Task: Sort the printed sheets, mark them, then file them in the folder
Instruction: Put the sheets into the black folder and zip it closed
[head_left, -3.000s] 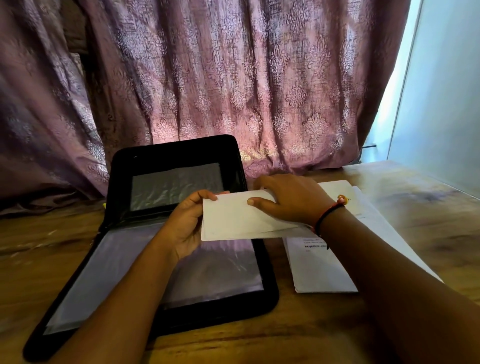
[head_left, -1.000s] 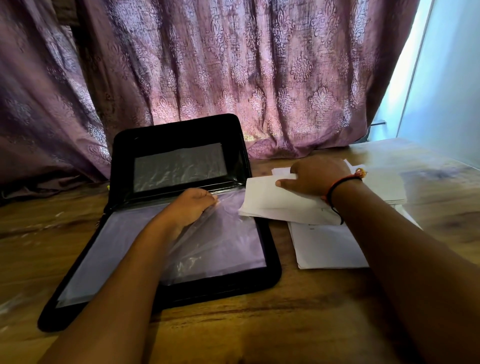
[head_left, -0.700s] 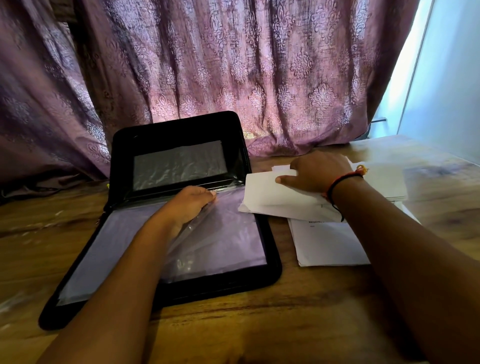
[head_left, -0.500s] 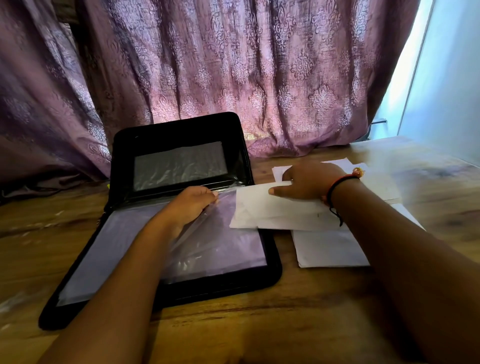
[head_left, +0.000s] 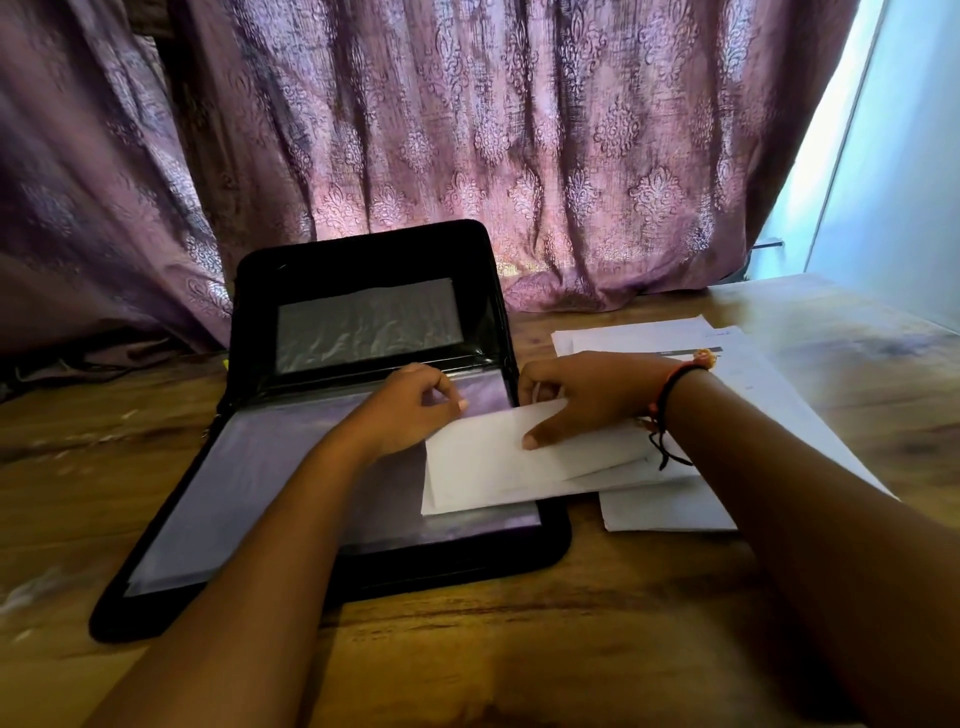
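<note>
A black zip folder (head_left: 457, 551) lies open on the wooden table, its clear plastic sleeves (head_left: 260, 483) facing up and its lid propped against the curtain. My left hand (head_left: 410, 410) pinches the top edge of a plastic sleeve near the folder's spine. My right hand (head_left: 582, 400) grips a bundle of folded white sheets (head_left: 483, 467), thumb on top, with their left end lying over the folder's right side. More printed sheets (head_left: 670, 504) lie spread on the table under my right forearm.
A purple patterned curtain (head_left: 467, 130) hangs right behind the folder. A pale wall (head_left: 904, 171) stands at the far right. Bare wooden table (head_left: 493, 634) runs along the near edge in front of the folder.
My right hand has carried the folded sheets leftward, from the paper pile onto the folder's right side. My left hand has stayed at the sleeve's top edge, holding it.
</note>
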